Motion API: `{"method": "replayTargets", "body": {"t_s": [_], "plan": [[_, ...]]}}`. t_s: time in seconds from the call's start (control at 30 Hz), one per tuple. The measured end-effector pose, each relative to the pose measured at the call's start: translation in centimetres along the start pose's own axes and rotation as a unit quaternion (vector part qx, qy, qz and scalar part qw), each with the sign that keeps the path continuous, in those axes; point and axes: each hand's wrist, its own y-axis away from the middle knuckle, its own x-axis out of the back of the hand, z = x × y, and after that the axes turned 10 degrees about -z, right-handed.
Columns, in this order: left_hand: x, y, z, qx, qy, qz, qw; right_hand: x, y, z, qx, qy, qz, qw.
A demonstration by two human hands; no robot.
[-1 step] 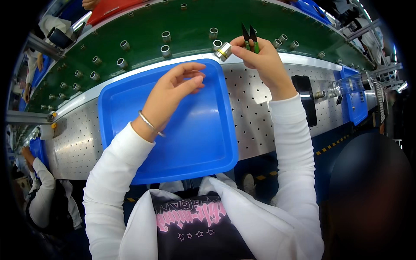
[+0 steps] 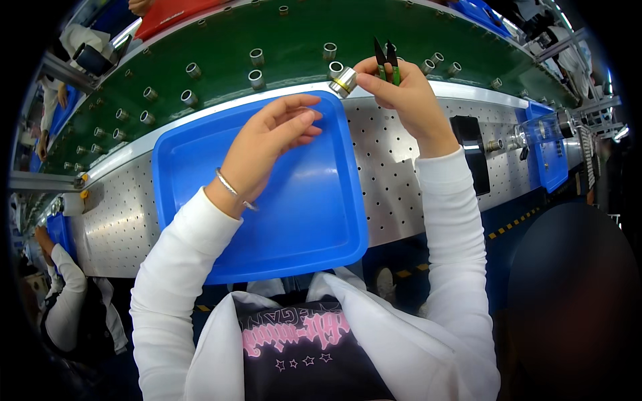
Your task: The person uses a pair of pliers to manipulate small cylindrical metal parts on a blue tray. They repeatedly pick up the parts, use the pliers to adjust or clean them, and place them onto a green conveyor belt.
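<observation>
My right hand [image 2: 401, 90] is closed at the near edge of the green conveyor belt [image 2: 294, 33]. Its thumb and fingers pinch a short silver metal sleeve [image 2: 344, 81] with a thin yellow ring around it. The same hand also carries thread snips [image 2: 388, 63] with green handles, their black blades apart and pointing away from me. Over the far part of the blue tray [image 2: 287, 220] hovers my left hand [image 2: 274, 130], holding nothing, its fingers loosely bent and apart from the thumb. A bracelet [image 2: 231, 187] circles that wrist.
Many similar metal sleeves [image 2: 256, 79] stand on the belt. A perforated metal table [image 2: 388, 174] bears the tray, a black flat device [image 2: 470, 154] and a clear plastic container [image 2: 545, 130] at right. Another person's arm [image 2: 67, 274] shows at far left.
My left hand has shifted very slightly to the right and away from me. The sleeve in my right hand has tilted a little.
</observation>
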Motion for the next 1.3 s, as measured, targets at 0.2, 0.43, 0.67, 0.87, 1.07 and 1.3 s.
{"method": "replayTargets", "body": {"t_s": [0.2,0.43,0.67,0.87,1.07,1.3], "plan": [[-1.2,-0.1,0.5,0.052,0.273,-0.073,0.958,-1.8,1.4,0.1,0.138,-0.018,-0.062,0.988],[-2.6,0.2,0.1,-0.141,-0.104,0.087,0.981,-3.5,2.3,-0.1,0.076,-0.019,-0.032,0.996],[-2.9,0.3,0.1,-0.195,-0.215,0.116,0.95,-4.0,2.8,-0.8,0.08,-0.079,-0.033,0.993],[-2.7,0.7,-0.2,-0.138,-0.06,0.083,0.985,-4.0,3.0,-1.3,0.058,-0.079,-0.056,0.994],[-0.9,2.1,-0.3,-0.061,-0.131,0.048,0.988,-0.1,0.6,1.8,0.101,0.153,0.111,0.977],[1.7,1.7,-2.7,0.023,-0.205,0.002,0.979,4.8,-3.3,6.9,-0.092,0.469,0.191,0.857]]}}
